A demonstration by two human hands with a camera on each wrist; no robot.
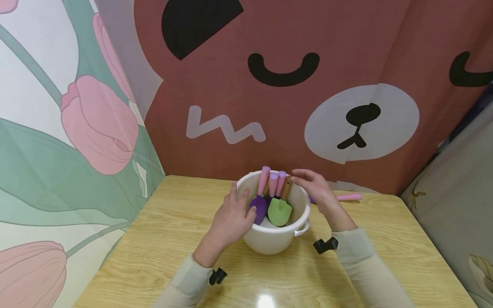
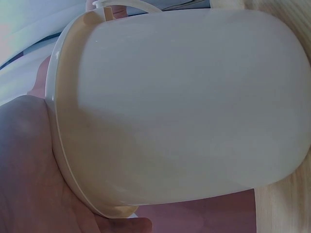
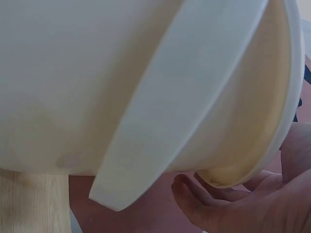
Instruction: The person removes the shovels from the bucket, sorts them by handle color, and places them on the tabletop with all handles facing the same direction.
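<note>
A white bucket [image 1: 269,239] stands upright on the wooden table. Inside it lean several garden tools: a green trowel [image 1: 279,212] with a brown handle, a purple tool head [image 1: 259,209], and handles in pink [image 1: 263,181] with lilac ends. My left hand [image 1: 231,216] holds the bucket's left rim, its thumb reaching over the inside; the left wrist view shows the palm against the rim. At the far right rim my right hand [image 1: 317,188] has its fingers [image 3: 199,201] curved round the outside of the lip. The white bail handle [image 3: 170,111] hangs down the bucket's side.
A tool with a pink handle [image 1: 349,197] lies on the table [image 1: 385,248] behind my right wrist, partly hidden by it. Close behind the table hangs a bear-print curtain [image 1: 285,128]. A tulip-print curtain [image 1: 100,124] runs along the left side.
</note>
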